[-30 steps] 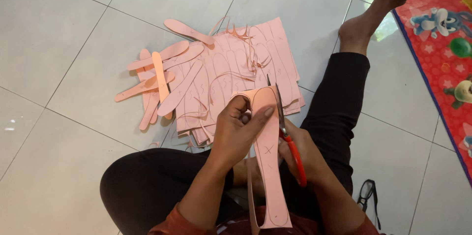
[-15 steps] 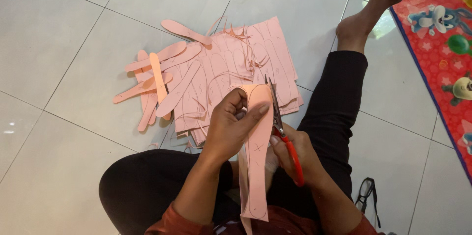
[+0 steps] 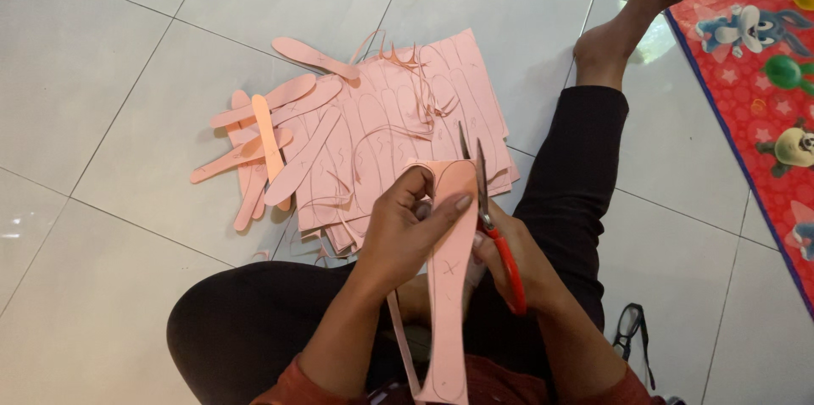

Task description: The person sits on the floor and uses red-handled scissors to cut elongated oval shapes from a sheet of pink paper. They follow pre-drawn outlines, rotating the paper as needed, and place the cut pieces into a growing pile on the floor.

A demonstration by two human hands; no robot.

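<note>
Head view, lower centre: left hand (image 3: 407,231) pinches a long pink paper strip (image 3: 449,286), fingers closed near its rounded top. Right hand (image 3: 517,265) grips red-handled scissors (image 3: 492,218), blades slightly parted beside the strip. Thin, floppy paper, probably tearing easily; best held close to the cut.

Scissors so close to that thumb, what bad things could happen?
1. The red-handled scissors in the right hand stand open right beside the left hand; its thumb lies across the pink paper strip near the blades and might get nicked.
2. The strip hangs long and floppy, so it may bend and the cut could stray off the drawn line.
3. Eyeglasses lie on the floor beside the leg and could be crushed.
</note>
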